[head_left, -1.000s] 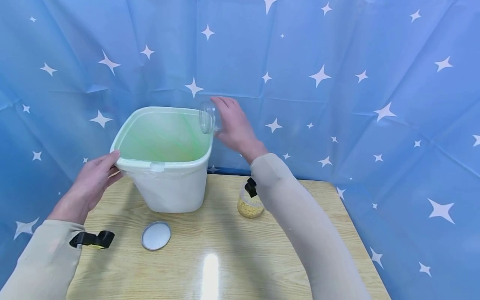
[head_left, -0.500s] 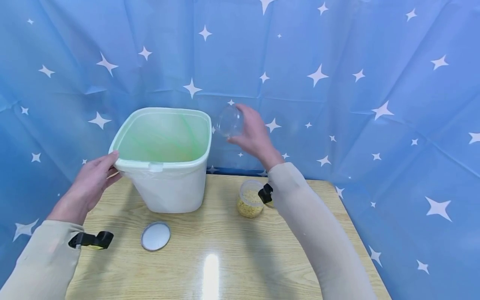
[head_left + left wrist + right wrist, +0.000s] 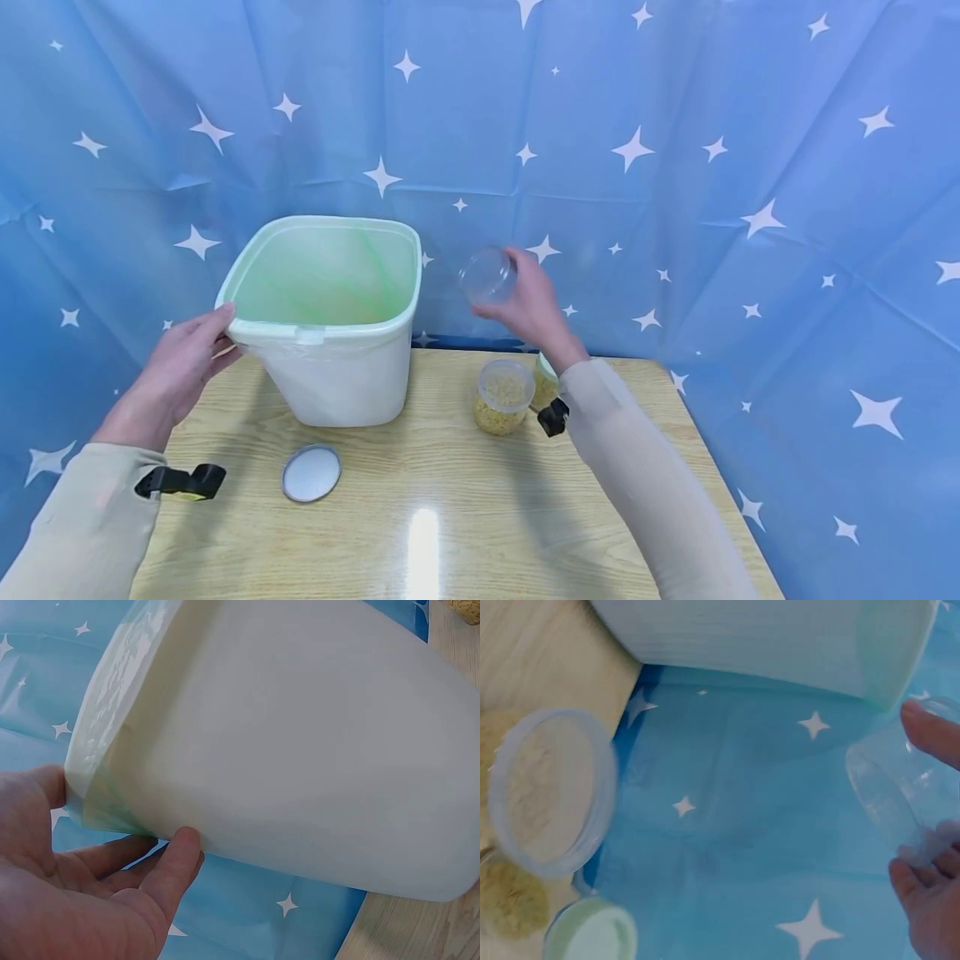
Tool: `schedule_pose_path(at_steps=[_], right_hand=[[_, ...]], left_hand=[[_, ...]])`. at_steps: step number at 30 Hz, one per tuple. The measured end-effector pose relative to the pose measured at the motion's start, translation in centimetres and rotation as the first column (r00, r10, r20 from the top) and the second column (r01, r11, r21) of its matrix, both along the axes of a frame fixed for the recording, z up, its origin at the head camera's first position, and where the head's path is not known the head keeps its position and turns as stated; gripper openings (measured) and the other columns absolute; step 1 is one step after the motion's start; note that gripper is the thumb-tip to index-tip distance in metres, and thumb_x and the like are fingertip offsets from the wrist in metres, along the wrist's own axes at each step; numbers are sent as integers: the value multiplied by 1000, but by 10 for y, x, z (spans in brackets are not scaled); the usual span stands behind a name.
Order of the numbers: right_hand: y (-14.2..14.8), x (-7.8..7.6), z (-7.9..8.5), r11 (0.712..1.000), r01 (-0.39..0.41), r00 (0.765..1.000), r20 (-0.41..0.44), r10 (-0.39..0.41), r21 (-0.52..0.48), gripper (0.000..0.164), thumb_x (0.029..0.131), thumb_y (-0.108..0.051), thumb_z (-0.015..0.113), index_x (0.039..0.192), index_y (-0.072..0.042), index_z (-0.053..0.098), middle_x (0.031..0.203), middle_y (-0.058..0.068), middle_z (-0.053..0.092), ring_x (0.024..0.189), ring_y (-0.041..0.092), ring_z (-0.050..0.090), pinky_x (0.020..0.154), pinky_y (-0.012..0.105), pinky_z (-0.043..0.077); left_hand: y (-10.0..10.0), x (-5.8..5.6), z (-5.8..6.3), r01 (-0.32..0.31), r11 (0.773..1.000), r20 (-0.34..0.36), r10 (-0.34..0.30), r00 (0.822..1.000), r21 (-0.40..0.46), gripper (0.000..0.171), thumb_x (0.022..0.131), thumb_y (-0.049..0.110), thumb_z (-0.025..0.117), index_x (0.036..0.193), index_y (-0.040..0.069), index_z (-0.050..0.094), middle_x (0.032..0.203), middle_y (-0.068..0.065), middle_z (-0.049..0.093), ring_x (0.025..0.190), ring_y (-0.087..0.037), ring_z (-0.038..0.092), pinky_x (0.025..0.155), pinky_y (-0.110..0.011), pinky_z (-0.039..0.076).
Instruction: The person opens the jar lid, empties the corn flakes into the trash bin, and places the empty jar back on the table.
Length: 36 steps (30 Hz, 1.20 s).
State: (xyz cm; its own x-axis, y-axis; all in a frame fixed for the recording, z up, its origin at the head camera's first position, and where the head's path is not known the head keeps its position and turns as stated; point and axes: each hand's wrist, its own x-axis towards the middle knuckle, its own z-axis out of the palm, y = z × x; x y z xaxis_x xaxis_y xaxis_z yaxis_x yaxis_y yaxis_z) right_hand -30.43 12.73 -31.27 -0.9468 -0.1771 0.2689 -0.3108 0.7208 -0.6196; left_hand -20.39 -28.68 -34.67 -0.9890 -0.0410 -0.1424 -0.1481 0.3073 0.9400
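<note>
My left hand [image 3: 180, 360] holds the near left corner of a white bin [image 3: 341, 375], lined with a thin green bag [image 3: 322, 275]. In the left wrist view the thumb is at the rim and the fingers curl against the bin's outer wall [image 3: 300, 750]. To the right of the bin, raised above the table, my right hand [image 3: 534, 310] grips a clear jar [image 3: 486, 277] around its side. That jar looks see-through, and in the right wrist view its wide round end [image 3: 885, 795] points away from the palm.
An uncovered clear jar of yellowish flakes [image 3: 502, 408] stands on the wooden table [image 3: 360, 542] below my right hand. Behind it is a jar with a pale green lid [image 3: 547, 367]. A round white lid [image 3: 311, 473] lies before the bin. A blue star-patterned sheet [image 3: 675, 167] hangs behind.
My right hand has carried the clear jar from over the bin's right rim rightward and down, away from the bin. The left hand has stayed at the rim.
</note>
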Motion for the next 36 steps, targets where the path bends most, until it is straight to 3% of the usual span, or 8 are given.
schedule_pose_path(at_steps=[9,14,26,31,36], right_hand=[[32,14,-31,1000,23,999,33,-23,-12,98,71,-46,85,149,-16,34,144,7,47,129,26,47,105,50,47],[53,27,-46,998,47,995,86,-43,-41,102,69,-48,86,150,-16,33,143,8,48,128,28,49,104,51,47],[104,60,-79,996,44,977,213,-27,-74,106,74,-52,81,154,-14,23,151,11,39,135,34,43,105,54,46],[122,69,-89,995,36,977,211,-16,-91,107,74,-51,82,153,-13,22,150,14,40,135,38,43,106,56,45],[146,72,-100,993,51,981,191,-31,-104,103,75,-48,82,153,-15,23,151,15,39,138,40,39,109,59,40]], left_hand=[[-2,-2,-1,-6,999,0,6,1000,37,81,96,63,36,151,4,29,120,19,45,121,0,47,103,-19,48],[-2,-2,-2,-4,1000,-2,4,1000,-3,82,96,64,32,152,4,29,120,20,43,123,-3,46,107,-23,46],[-4,-2,-3,0,1000,5,0,1000,30,82,95,64,35,151,4,28,120,21,43,130,-8,44,105,-19,47],[-4,-1,-4,-3,999,7,3,1000,41,80,95,64,36,151,6,30,119,21,44,121,0,46,99,-15,50],[-4,-2,-4,-1,999,3,1,1000,53,81,95,64,36,151,5,30,119,21,45,123,-2,46,92,-9,51]])
